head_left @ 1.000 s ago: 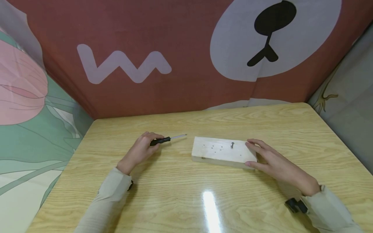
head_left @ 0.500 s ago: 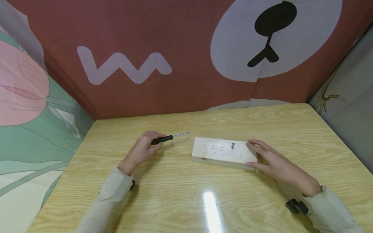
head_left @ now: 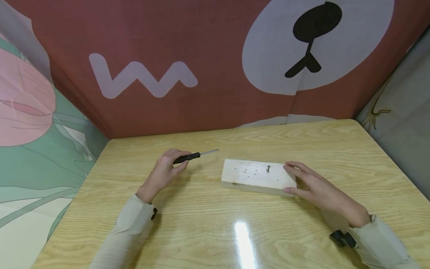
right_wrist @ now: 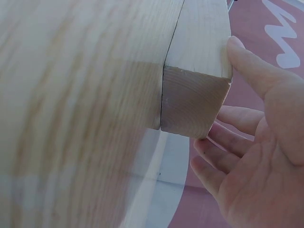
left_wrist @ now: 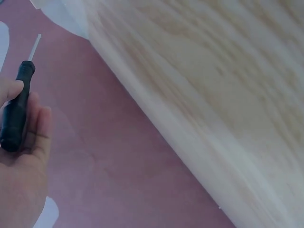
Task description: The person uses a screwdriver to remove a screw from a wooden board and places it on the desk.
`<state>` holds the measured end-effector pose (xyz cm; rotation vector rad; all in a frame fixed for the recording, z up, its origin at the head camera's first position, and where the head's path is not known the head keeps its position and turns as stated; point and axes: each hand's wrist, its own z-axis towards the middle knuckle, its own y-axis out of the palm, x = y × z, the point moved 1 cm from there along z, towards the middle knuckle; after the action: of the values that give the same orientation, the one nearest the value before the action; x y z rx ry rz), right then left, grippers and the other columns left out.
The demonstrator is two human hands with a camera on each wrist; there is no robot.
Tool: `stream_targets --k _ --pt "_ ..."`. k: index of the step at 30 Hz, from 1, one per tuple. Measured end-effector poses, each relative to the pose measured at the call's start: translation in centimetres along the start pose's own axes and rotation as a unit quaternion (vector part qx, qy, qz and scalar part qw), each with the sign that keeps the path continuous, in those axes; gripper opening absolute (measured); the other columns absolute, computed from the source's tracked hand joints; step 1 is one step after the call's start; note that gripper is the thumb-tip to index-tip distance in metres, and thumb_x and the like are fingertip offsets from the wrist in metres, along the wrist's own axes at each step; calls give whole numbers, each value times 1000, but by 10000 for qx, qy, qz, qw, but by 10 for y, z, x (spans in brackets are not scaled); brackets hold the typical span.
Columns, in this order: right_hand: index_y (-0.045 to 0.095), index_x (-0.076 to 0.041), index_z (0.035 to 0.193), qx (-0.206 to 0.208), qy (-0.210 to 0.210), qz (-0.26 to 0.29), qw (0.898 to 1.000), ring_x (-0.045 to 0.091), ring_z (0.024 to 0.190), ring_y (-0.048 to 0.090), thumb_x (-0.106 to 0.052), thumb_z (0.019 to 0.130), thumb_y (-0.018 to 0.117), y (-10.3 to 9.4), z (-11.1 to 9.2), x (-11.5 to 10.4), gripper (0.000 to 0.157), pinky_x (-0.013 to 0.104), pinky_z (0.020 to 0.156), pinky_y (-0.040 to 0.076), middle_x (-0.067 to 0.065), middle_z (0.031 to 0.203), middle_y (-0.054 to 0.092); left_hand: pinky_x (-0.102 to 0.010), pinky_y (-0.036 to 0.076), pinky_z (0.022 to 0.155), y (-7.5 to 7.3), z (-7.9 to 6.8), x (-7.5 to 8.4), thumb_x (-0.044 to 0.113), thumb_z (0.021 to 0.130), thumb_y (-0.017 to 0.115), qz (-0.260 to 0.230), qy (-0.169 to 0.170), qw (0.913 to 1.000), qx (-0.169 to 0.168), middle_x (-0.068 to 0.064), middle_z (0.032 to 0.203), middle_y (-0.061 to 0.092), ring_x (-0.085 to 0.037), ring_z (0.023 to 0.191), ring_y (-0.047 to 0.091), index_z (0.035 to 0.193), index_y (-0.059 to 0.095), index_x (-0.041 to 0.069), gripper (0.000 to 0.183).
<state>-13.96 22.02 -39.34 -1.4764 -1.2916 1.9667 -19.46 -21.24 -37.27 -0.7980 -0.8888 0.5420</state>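
My left hand [head_left: 164, 168] holds a screwdriver by its black handle [head_left: 188, 157], the thin metal shaft pointing right, raised over the table. In the left wrist view, the thumb lies across the screwdriver [left_wrist: 18, 104] with fingers curled behind it. A pale wooden block [head_left: 258, 177] lies flat to the right of the tip. One screw [head_left: 268, 169] stands upright in its top, among several small holes. At the block's right end, my right hand [head_left: 315, 190] grips it, thumb on the near side and fingers at the far edge. The right wrist view shows the block's end face [right_wrist: 192, 102] between thumb and fingers.
The wood-grain table [head_left: 201, 220] carries a bright light reflection near its front. A red printed cloth [head_left: 215, 108] hangs right behind its back edge, with more printed cloth at left and right. A black strap device [head_left: 342, 237] sits at the right wrist.
My left hand has risen slightly, and the screwdriver has shifted up and a little right, away from the table. The right hand and the block have stayed in place.
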Motion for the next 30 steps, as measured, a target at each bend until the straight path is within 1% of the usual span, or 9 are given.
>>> stream_targets --k 1,3,7,9,13,20,26,30 --pt "39 2 150 4 -10 2 10000 46 139 38 -44 95 64 0 0 0 76 64 101 44 21 156 33 -27 51 60 0 0 1 9 91 71 -4 -12 10000 22 -7 104 71 -19 92 64 117 72 9 26" --pt "39 2 149 19 -17 -5 10000 45 139 38 -44 95 64 0 0 0 76 64 101 44 21 156 33 -28 52 61 0 1 2 9 91 71 -19 -2 10000 58 -7 104 71 -19 92 64 117 72 9 25" --pt "40 3 149 44 -21 -47 10000 45 139 38 -45 94 65 0 0 -1 76 64 102 44 21 155 34 -35 58 65 0 2 5 10 91 72 -66 0 9999 137 -7 104 72 -21 94 65 115 72 8 24" --pt "41 3 148 59 -20 -71 10000 45 139 38 -44 94 65 1 1 -1 76 64 102 43 22 155 35 -38 59 65 0 2 5 10 91 72 -81 7 9998 180 -8 104 72 -22 94 66 115 73 8 23" --pt "43 4 146 111 -57 -122 9998 45 139 38 -44 94 66 1 1 -1 75 63 103 43 22 154 36 -40 60 66 1 2 8 9 90 73 -111 36 9996 272 -8 103 73 -22 94 67 113 73 8 23" --pt "46 4 145 211 -184 -159 9995 44 137 39 -40 93 68 2 0 -1 71 62 101 44 21 152 39 -37 61 73 2 4 14 10 88 75 -203 210 9983 513 -9 102 74 -23 93 69 109 75 8 21" --pt "44 3 146 174 -126 -138 9997 44 138 37 -42 93 67 2 0 -2 73 63 103 42 21 153 38 -35 59 70 3 7 18 9 87 76 -447 174 9968 640 -8 101 75 -19 91 70 107 75 8 20" --pt "42 4 147 129 -57 -100 9998 44 140 36 -44 94 66 2 0 -2 75 64 105 41 21 154 36 -36 59 67 3 10 21 9 87 76 -683 156 9951 693 -9 100 75 -18 86 71 106 74 7 19"
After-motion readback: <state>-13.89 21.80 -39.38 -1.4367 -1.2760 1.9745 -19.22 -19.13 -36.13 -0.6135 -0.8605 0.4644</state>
